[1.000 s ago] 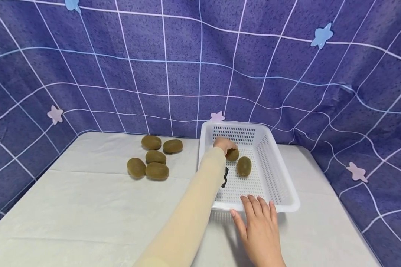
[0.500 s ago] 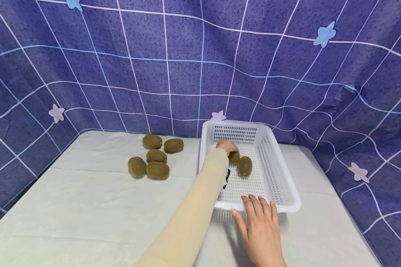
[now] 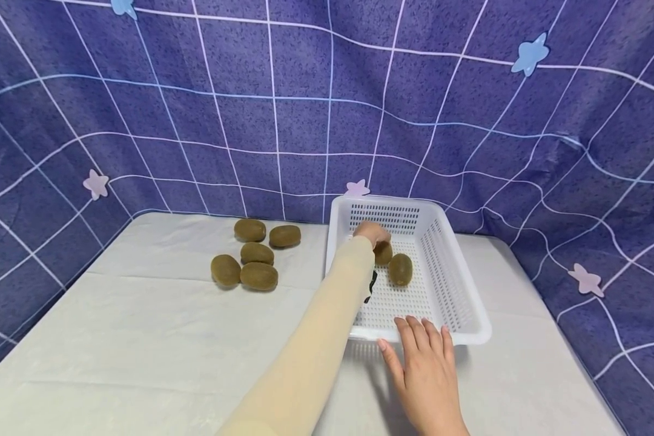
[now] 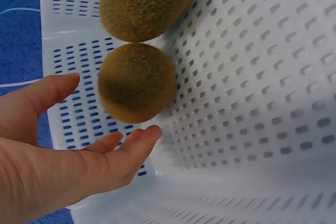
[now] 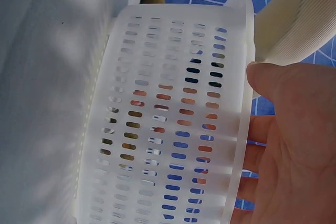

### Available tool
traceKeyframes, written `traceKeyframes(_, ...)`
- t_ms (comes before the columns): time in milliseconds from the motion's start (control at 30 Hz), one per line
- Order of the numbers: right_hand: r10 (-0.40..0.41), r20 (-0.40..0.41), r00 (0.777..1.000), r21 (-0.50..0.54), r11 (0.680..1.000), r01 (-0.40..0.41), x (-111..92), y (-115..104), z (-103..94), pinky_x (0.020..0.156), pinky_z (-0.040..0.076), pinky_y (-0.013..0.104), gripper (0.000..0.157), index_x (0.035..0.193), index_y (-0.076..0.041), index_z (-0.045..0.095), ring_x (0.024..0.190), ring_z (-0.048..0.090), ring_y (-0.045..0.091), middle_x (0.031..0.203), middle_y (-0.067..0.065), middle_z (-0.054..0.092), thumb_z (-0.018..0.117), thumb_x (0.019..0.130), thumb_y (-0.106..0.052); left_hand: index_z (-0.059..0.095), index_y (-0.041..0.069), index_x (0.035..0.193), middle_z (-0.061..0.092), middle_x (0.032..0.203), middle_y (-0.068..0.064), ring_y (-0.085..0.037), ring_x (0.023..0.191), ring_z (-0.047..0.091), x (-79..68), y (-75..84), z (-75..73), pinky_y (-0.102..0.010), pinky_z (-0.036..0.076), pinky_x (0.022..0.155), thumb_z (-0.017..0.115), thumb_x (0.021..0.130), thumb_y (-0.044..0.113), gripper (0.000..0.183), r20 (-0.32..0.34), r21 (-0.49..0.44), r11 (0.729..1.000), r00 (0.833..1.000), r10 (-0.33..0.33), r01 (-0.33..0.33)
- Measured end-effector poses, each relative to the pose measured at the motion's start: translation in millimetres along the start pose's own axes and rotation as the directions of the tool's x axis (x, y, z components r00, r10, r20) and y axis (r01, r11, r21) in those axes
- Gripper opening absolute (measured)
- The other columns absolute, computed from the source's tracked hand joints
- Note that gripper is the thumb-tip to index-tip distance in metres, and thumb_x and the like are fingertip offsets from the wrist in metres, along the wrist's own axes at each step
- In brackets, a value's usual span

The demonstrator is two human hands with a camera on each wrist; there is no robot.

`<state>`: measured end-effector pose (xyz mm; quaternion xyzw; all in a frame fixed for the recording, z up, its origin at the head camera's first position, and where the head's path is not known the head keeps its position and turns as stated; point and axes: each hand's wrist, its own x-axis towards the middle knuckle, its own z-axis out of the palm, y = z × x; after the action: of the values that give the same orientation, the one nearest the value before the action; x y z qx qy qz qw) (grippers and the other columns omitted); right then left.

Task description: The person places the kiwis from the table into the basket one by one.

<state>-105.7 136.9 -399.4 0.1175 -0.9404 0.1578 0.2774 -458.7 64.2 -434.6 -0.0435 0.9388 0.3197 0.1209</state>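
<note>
My left hand (image 3: 373, 232) reaches into a white perforated plastic basket (image 3: 471, 303). Thumb and fingers stand apart near a kiwi (image 4: 137, 83), with a gap between them and the fruit in the left wrist view. Another kiwi (image 3: 400, 270) lies right beside it on the basket floor. At the basket's near edge my right hand (image 3: 427, 375) rests its straight fingers over the rim (image 5: 242, 103), the thumb on the outer side. From the head view, part of the left fingers is hidden behind the hand itself.
Left of the basket, several kiwis (image 3: 258, 276) lie grouped on the white tablecloth (image 3: 158, 339). A blue-purple grid-patterned curtain (image 3: 305, 121) with star shapes hangs behind the table. The left sleeve (image 3: 310, 345) crosses the basket's left rim.
My left hand has lifted slightly from beside the kiwi in the basket. The right hand stays on the rim, and the kiwis keep their places.
</note>
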Motion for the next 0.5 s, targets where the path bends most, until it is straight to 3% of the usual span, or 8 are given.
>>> traceKeyframes(133, -0.001, 0.002, 1.000, -0.001, 1.000, 0.001, 0, 0, 0.5, 0.108, 0.024, 0.059, 0.050, 0.121, -0.001, 0.060, 0.119, 0.048, 0.042, 0.121, 0.018, 0.060, 0.056, 0.094, -0.043, 0.067, -0.001, 0.106, 0.063, 0.108, -0.014, -0.024, 0.093, 0.059, 7.3, 2.6, -3.4, -0.028, 0.051, 0.082, 0.078, 0.072, 0.028, 0.046, 0.024, -0.062, 0.998, 1.000, -0.002, 0.003)
traceKeyframes(200, 0.002, 0.006, 1.000, -0.002, 1.000, -0.002, -1, 0, 0.2, 0.107, 0.024, 0.059, 0.050, 0.121, -0.002, 0.060, 0.119, 0.048, 0.041, 0.122, 0.018, 0.060, 0.056, 0.094, -0.044, 0.067, -0.001, 0.102, 0.064, 0.103, -0.012, -0.022, 0.087, 0.059, 13.6, 2.7, -2.9, -0.029, 0.052, 0.078, 0.080, 0.070, 0.027, 0.045, -0.010, -0.121, 0.993, 1.000, 0.010, -0.011)
traceKeyframes(233, 0.003, 0.007, 1.000, -0.002, 1.000, -0.003, -1, 0, 0.0, 0.107, 0.024, 0.059, 0.050, 0.122, -0.002, 0.060, 0.119, 0.048, 0.041, 0.122, 0.018, 0.060, 0.056, 0.094, -0.044, 0.068, 0.001, 0.106, 0.064, 0.108, -0.011, -0.021, 0.093, 0.060, 4.8, 6.2, -11.1, -0.029, 0.052, 0.084, 0.080, 0.073, 0.027, 0.044, 0.021, -0.147, 0.989, 1.000, 0.007, -0.004)
traceKeyframes(300, 0.006, 0.009, 1.000, -0.002, 1.000, -0.006, -1, 0, -0.7, 0.107, 0.024, 0.059, 0.050, 0.122, -0.002, 0.060, 0.119, 0.047, 0.041, 0.122, 0.018, 0.060, 0.056, 0.095, -0.044, 0.067, 0.000, 0.108, 0.064, 0.110, -0.012, -0.023, 0.098, 0.060, -26.9, 15.5, -30.2, -0.031, 0.051, 0.089, 0.078, 0.077, 0.023, 0.040, 0.026, -0.204, 0.979, 0.999, 0.028, -0.022)
traceKeyframes(367, 0.006, 0.010, 1.000, 0.001, 1.000, -0.006, -1, 0, -1.2, 0.107, 0.024, 0.059, 0.050, 0.122, -0.002, 0.060, 0.119, 0.047, 0.041, 0.122, 0.018, 0.060, 0.056, 0.094, -0.043, 0.064, -0.001, 0.117, 0.062, 0.119, -0.013, -0.025, 0.110, 0.058, -87.5, 30.5, -64.4, -0.031, 0.046, 0.098, 0.073, 0.084, 0.016, 0.038, 0.068, -0.278, 0.960, 0.997, 0.038, -0.017)
traceKeyframes(400, 0.005, 0.010, 1.000, 0.002, 1.000, -0.005, -1, 0, -1.4, 0.107, 0.024, 0.059, 0.050, 0.121, -0.001, 0.060, 0.119, 0.047, 0.041, 0.122, 0.018, 0.060, 0.056, 0.094, -0.043, 0.062, -0.002, 0.119, 0.061, 0.122, -0.014, -0.026, 0.114, 0.056, -108.5, 35.2, -76.8, -0.032, 0.044, 0.102, 0.070, 0.087, 0.015, 0.037, 0.076, -0.276, 0.960, 0.995, 0.060, -0.037)
traceKeyframes(433, 0.005, 0.012, 1.000, 0.002, 1.000, -0.005, -1, 0, -1.4, 0.107, 0.024, 0.059, 0.050, 0.122, -0.001, 0.060, 0.119, 0.047, 0.041, 0.122, 0.018, 0.060, 0.056, 0.094, -0.043, 0.061, -0.003, 0.121, 0.060, 0.127, -0.014, -0.027, 0.120, 0.053, -126.3, 39.2, -88.3, -0.034, 0.040, 0.106, 0.070, 0.087, 0.011, 0.038, 0.098, -0.318, 0.948, 0.993, 0.064, -0.030)
traceKeyframes(500, 0.005, 0.015, 1.000, 0.004, 1.000, -0.005, 0, -1, -1.5, 0.107, 0.024, 0.059, 0.050, 0.122, -0.001, 0.060, 0.120, 0.047, 0.041, 0.122, 0.018, 0.060, 0.056, 0.094, -0.043, 0.060, -0.003, 0.123, 0.058, 0.130, -0.016, -0.029, 0.122, 0.052, -142.0, 43.1, -101.3, -0.037, 0.042, 0.104, 0.066, 0.089, 0.008, 0.037, 0.110, -0.346, 0.937, 0.990, 0.088, -0.045)
